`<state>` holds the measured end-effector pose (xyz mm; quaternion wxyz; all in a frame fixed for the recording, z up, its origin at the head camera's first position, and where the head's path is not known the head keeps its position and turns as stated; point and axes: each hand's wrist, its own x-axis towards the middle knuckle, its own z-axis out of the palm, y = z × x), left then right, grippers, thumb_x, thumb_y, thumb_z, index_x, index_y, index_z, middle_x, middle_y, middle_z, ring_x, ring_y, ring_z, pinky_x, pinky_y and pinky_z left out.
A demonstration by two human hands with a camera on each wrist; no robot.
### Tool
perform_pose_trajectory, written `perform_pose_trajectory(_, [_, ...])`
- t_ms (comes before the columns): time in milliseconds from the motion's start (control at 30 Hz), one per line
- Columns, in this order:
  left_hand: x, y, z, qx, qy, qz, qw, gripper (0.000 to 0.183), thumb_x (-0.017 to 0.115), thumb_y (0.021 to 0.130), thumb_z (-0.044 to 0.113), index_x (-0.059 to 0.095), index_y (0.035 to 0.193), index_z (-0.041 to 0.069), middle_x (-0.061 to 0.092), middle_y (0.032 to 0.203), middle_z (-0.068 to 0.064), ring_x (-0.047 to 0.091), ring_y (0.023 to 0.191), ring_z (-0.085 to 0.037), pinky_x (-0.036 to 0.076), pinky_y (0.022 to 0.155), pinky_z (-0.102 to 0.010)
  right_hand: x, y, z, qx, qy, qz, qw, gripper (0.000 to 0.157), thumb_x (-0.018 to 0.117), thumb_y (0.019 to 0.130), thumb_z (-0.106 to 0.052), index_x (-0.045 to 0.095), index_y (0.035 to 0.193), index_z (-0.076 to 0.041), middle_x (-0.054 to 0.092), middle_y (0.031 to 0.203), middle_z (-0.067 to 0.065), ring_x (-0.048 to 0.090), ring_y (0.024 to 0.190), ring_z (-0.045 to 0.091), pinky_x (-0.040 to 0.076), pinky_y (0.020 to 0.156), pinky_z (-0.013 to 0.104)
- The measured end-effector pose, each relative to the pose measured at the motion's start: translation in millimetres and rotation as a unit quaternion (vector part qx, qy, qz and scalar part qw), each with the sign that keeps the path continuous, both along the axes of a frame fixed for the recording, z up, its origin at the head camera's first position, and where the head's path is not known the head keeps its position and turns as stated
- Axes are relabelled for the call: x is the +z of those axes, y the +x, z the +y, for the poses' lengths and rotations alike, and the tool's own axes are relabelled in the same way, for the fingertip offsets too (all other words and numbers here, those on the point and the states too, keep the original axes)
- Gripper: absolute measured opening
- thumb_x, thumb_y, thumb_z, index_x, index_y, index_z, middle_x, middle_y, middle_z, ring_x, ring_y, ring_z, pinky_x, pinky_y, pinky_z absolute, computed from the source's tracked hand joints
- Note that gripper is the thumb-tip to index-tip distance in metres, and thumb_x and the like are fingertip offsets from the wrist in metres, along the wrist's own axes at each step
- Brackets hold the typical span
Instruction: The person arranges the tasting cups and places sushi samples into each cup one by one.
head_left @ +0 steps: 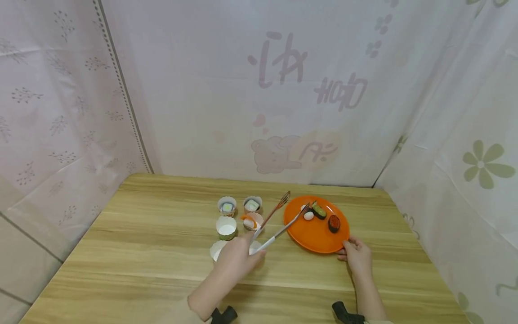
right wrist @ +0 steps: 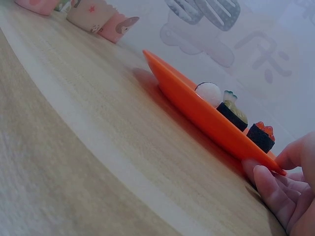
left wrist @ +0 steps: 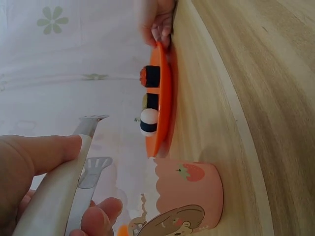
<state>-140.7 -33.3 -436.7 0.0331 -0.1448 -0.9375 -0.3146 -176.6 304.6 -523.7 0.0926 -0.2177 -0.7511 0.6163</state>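
Note:
In the head view my left hand holds a pair of tongs by their white handles. The metal tips of the tongs stand spread apart with nothing between them; one overlaps the orange plate in this view. At the plate's near right rim my right hand pinches the edge, thumb on top and fingers underneath. On the plate sit a toy sushi with red roe, one with a green topping and a white one with a dark band. The right wrist view shows the tongs' slotted tips above the plate.
Left of the plate stand several paper cups in two columns. Small sushi pieces lie in the back left cup, the back right cup and the pink cup. A green cup holds nothing visible. My left hand partly hides the front cups.

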Motion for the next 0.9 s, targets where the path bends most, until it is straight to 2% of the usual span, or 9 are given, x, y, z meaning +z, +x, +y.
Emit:
perform_pose_trajectory(267, [-5.1, -2.1, 7, 0.001, -0.008, -0.002, 1.0000, 0.061, 0.066, 0.078, 0.042, 0.054, 0.120, 0.000, 0.063, 0.081, -0.008, 0.049, 0.054, -0.010, 0.040, 0.045, -0.024, 0.2, 0.0, 0, 0.003, 0.002, 0.000, 1.000, 0.044, 0.047, 0.092, -0.011, 0.036, 0.130, 0.007, 0.058, 0.094, 0.017, 0.060, 0.061, 0.012, 0.051, 0.055, 0.029])
perform_pose_trajectory(500, [-8.9, -2.1, 15, 0.003, -0.028, 0.009, 0.9996, 0.058, 0.067, 0.077, 0.043, 0.055, 0.117, 0.002, 0.057, 0.070, -0.002, 0.045, 0.051, -0.011, 0.036, 0.042, -0.025, 0.5, 1.0, 0, 0.005, 0.004, 0.004, 1.000, 0.042, 0.047, 0.091, -0.010, 0.038, 0.129, 0.008, 0.060, 0.089, 0.014, 0.061, 0.061, 0.012, 0.051, 0.054, 0.029])
perform_pose_trajectory(700, [-10.6, -1.9, 24, 0.012, -0.036, 0.000, 0.9993, 0.057, 0.069, 0.075, 0.041, 0.056, 0.115, 0.003, 0.060, 0.075, -0.004, 0.049, 0.055, -0.012, 0.038, 0.042, -0.026, 0.6, 1.6, 0, 0.008, 0.002, 0.005, 1.000, 0.043, 0.046, 0.092, -0.010, 0.036, 0.129, 0.009, 0.060, 0.089, 0.014, 0.061, 0.061, 0.013, 0.052, 0.054, 0.029])
perform_pose_trajectory(900, [-11.0, -1.5, 29, 0.006, -0.027, -0.011, 0.9996, 0.056, 0.068, 0.076, 0.041, 0.056, 0.115, 0.003, 0.050, 0.062, 0.003, 0.044, 0.048, -0.010, 0.034, 0.037, -0.025, 0.3, 2.2, 0, 0.009, 0.003, 0.007, 1.000, 0.042, 0.045, 0.092, -0.010, 0.036, 0.129, 0.009, 0.059, 0.091, 0.016, 0.061, 0.062, 0.012, 0.051, 0.055, 0.028])
